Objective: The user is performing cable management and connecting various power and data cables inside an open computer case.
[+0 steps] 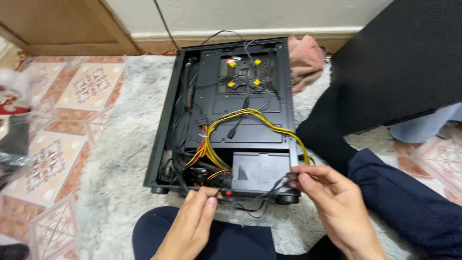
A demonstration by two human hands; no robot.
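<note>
Nearest you, your left hand (195,219) pinches a thin black cable (250,195) at the near edge of the open computer case (163,125), thumb and fingertips closed on it just beside a small red connector (227,193). Your right hand (332,202) grips the same run of cable farther right, fingers clenched around it by the case's near right foot, so the wire is stretched between your two hands in front of the power supply box (260,171). Judging by this, the wiring is only partly sorted: the thin black leads at the near edge hang loose and tangled, and the cable you hold is plugged into nothing that shows. Beyond the box, a bundle of yellow, red and black wires (240,118) arcs over the black metal tray and drops down the right side, apparently not tied down. Farther back, four yellow-capped standoffs (244,72) sit around a cutout. The side panel is off and the case lies flat on a shaggy grey rug (120,183). A pink cloth (305,60) lies just beside the far right corner, near the wall.
</note>
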